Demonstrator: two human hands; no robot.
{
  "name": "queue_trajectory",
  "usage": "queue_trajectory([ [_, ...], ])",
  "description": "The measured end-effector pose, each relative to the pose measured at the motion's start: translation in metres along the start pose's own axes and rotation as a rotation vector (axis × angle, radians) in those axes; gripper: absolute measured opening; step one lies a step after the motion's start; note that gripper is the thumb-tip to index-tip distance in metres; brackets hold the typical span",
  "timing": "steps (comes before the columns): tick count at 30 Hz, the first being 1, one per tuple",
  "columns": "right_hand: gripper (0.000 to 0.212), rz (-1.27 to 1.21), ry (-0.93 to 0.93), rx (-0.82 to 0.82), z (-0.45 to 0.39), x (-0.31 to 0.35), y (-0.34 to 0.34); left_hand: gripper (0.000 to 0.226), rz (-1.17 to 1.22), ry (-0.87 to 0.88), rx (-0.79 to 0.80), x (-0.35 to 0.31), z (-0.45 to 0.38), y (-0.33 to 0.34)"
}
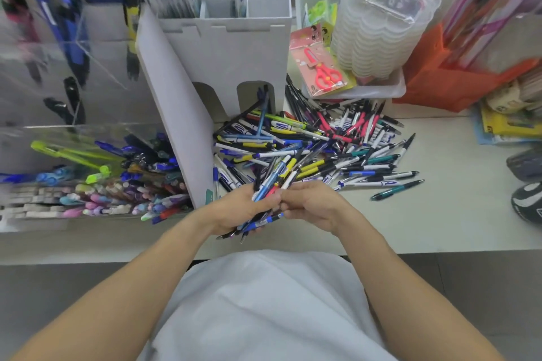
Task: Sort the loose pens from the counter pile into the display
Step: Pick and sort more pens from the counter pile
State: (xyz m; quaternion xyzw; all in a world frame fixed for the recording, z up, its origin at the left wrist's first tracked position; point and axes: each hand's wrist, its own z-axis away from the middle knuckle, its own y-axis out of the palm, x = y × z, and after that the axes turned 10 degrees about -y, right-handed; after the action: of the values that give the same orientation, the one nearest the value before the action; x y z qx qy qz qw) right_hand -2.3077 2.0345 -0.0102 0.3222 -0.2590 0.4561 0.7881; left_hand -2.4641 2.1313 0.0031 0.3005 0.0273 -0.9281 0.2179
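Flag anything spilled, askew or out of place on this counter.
A heap of loose pens sprawls criss-crossed over the counter, one teal pen stray at its edge. The left hand grips a bundle.

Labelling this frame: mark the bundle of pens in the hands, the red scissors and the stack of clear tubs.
bundle of pens (262, 218), head view, blue barrel
red scissors (325, 73), head view, handle
stack of clear tubs (378, 38), head view, side wall

Pens in pile (316, 149): glossy plastic barrels, some w/ metal tips. Display bin (88, 132): clear glossy acrylic; divider (176, 102): matt grey board. Counter (440, 214): smooth, matt.
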Motion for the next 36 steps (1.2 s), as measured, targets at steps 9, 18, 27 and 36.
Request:
queue_trajectory([
  [9,0.017,-0.131,-0.043,0.057,-0.007,0.022,-0.009,0.033,-0.098,0.080,0.116,-0.016,0.005,-0.005],
  [18,0.009,-0.045,-0.267,-0.108,-0.015,0.035,-0.001,0.027,0.265,0.007,0.106,-0.035,0.010,0.009],
  [27,0.059,0.018,-0.507,-0.251,-0.017,0.052,-0.002,0.019,0.397,-0.007,0.064,-0.059,0.007,0.036],
  [36,0.050,-0.205,-0.619,-0.213,-0.016,0.044,0.009,0.005,0.492,-0.031,0.082,-0.046,0.019,0.041],
])
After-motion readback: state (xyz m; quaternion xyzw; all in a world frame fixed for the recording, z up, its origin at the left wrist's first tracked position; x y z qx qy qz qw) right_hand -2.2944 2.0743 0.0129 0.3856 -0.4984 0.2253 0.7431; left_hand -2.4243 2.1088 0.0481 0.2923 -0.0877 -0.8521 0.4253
